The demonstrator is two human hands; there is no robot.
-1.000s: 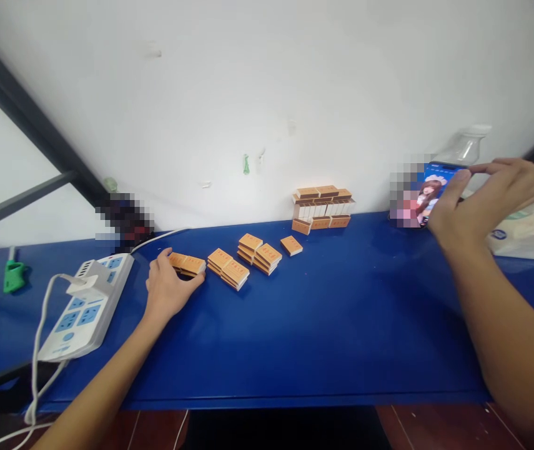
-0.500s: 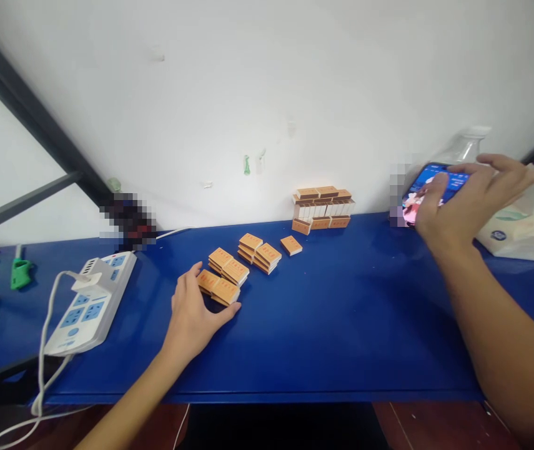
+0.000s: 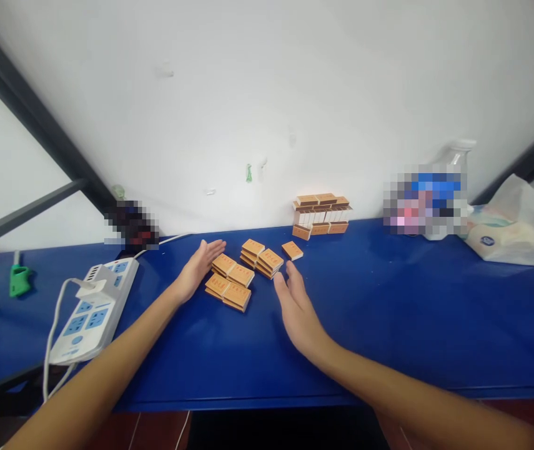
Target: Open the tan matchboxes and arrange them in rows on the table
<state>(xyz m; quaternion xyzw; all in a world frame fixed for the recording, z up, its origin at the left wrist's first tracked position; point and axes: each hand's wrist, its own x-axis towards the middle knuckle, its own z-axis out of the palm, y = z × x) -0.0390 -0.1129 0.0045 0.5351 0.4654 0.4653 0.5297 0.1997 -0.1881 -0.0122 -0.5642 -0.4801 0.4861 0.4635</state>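
Observation:
Several small orange matchboxes with red print lie in short stacks on the blue table: a front pile [image 3: 229,292], a middle pile [image 3: 233,270] and a back pile [image 3: 262,257]. My left hand [image 3: 197,269] is at the left side of the piles, fingers stretched out flat, holding nothing. On their right, my right hand [image 3: 298,309] is open, its fingertips close to the back pile. One single matchbox [image 3: 292,250] lies just beyond my right fingertips. Against the wall stands a built-up stack of matchboxes [image 3: 321,216].
At left lie a white power strip [image 3: 95,315] with a plugged-in cable, and green-handled lighters [image 3: 20,280]. A phone [image 3: 428,200], blurred out, leans at the back right by a clear bottle [image 3: 461,150] and a tissue pack [image 3: 496,240]. The table's front edge [image 3: 248,403] runs below.
My right hand has left the phone and come down beside the piles. My left hand has moved from around the front pile to the left side, its fingers straightened.

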